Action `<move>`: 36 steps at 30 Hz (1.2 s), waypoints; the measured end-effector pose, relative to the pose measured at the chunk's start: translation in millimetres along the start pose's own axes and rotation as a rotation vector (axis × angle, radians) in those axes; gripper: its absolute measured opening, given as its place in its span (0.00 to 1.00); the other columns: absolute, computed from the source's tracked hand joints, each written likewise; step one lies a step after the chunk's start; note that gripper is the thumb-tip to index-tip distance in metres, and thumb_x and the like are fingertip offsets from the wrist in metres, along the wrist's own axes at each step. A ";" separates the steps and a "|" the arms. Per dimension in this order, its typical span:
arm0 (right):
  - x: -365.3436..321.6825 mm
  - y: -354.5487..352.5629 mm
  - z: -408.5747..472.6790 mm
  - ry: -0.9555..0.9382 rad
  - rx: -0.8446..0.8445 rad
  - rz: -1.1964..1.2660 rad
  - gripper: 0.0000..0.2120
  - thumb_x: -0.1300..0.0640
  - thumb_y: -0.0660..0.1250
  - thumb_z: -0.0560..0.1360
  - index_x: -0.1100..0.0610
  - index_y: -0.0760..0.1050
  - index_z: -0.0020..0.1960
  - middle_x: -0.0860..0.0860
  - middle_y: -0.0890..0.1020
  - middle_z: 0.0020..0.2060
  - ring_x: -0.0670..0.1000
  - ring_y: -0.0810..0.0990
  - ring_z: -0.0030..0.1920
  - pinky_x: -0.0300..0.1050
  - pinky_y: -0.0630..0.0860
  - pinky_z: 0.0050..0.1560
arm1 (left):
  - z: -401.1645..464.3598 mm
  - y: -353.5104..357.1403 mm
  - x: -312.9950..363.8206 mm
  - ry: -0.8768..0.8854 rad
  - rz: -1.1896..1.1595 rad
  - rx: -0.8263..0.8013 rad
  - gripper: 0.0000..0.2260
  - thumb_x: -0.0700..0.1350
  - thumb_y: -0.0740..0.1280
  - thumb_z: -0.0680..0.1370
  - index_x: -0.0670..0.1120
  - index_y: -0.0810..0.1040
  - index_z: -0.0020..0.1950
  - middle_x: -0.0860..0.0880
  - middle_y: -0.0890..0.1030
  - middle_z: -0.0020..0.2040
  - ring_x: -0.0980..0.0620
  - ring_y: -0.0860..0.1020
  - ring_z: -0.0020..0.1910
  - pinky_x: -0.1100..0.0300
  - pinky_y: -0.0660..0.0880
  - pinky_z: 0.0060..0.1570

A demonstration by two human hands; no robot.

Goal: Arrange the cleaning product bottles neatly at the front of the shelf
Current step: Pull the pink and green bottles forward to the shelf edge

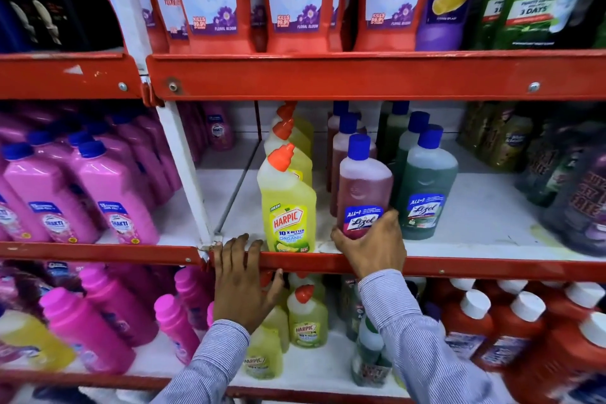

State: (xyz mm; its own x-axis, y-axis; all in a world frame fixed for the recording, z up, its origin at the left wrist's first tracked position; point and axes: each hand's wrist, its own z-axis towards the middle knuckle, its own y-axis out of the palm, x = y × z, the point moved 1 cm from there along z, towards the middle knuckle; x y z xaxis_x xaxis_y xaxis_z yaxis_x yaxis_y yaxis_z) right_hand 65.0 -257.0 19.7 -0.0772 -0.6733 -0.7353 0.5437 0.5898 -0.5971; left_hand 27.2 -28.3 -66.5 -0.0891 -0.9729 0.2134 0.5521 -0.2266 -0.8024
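At the front edge of the middle counter (475,236), the right hand (369,248) grips the base of a red bottle (362,187), its fingers curled round the label. A yellow bottle (288,207) stands between the hands, and a green bottle (426,187) stands just right of the red one. The left hand (241,279) clasps the front rail (492,268), fingers over it and thumb beneath.

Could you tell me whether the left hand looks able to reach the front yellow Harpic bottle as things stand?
Probably yes: the left hand holds the red shelf edge just left of the yellow Harpic bottle, with nothing between them, and the right hand is further right, gripping the red Lizol bottle.
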 end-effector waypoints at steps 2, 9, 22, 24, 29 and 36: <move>2.3 -3.1 -4.5 -0.007 -0.008 0.003 0.42 0.39 0.78 0.54 0.60 0.63 0.56 0.60 0.78 0.52 0.62 0.79 0.52 0.55 0.79 0.52 | 0.1 -0.6 0.0 -0.009 0.001 -0.001 0.27 0.61 0.63 0.75 0.43 0.74 0.65 0.38 0.75 0.66 0.34 0.72 0.66 0.33 0.61 0.75; 8.7 -9.3 -11.4 -0.042 -0.048 0.056 0.48 0.38 0.78 0.54 0.59 0.61 0.64 0.58 0.77 0.58 0.61 0.78 0.56 0.57 0.79 0.55 | -0.4 -3.9 3.1 -0.014 0.003 -0.002 0.26 0.61 0.62 0.75 0.43 0.74 0.63 0.38 0.76 0.65 0.35 0.72 0.64 0.34 0.63 0.74; 50.3 -45.2 46.4 0.061 0.192 0.110 0.48 0.47 0.79 0.61 0.62 0.57 0.70 0.63 0.70 0.64 0.64 0.70 0.65 0.61 0.72 0.65 | -0.1 -5.3 1.5 0.011 0.016 0.010 0.26 0.61 0.63 0.75 0.43 0.74 0.62 0.40 0.77 0.61 0.35 0.73 0.60 0.34 0.66 0.70; 48.9 -44.1 56.0 0.090 0.138 0.125 0.51 0.47 0.80 0.61 0.61 0.55 0.72 0.63 0.72 0.65 0.64 0.72 0.64 0.59 0.73 0.63 | 0.3 -5.6 0.7 0.016 0.022 0.002 0.25 0.61 0.63 0.75 0.43 0.75 0.62 0.40 0.77 0.61 0.36 0.73 0.59 0.35 0.66 0.69; 54.5 -47.4 57.9 0.054 0.145 0.043 0.46 0.44 0.80 0.59 0.60 0.61 0.67 0.62 0.75 0.59 0.63 0.74 0.59 0.57 0.76 0.59 | 0.4 -7.5 0.1 0.022 0.023 0.003 0.26 0.61 0.63 0.75 0.43 0.74 0.63 0.40 0.77 0.59 0.36 0.73 0.58 0.35 0.67 0.68; 64.3 -60.8 36.3 0.017 0.177 -0.001 0.46 0.42 0.77 0.57 0.61 0.61 0.65 0.62 0.75 0.58 0.63 0.73 0.57 0.57 0.74 0.58 | 1.2 -6.1 -3.6 0.036 0.010 0.006 0.27 0.62 0.63 0.75 0.43 0.75 0.63 0.41 0.79 0.60 0.36 0.74 0.58 0.36 0.68 0.69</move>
State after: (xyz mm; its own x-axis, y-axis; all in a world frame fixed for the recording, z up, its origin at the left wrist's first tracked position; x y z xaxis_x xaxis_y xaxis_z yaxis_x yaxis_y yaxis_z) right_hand 57.3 -352.3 20.4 -0.0909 -0.6654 -0.7409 0.6820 0.5006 -0.5332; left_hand 25.1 -23.3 -61.7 -0.1133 -0.9763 0.1846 0.5579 -0.2163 -0.8012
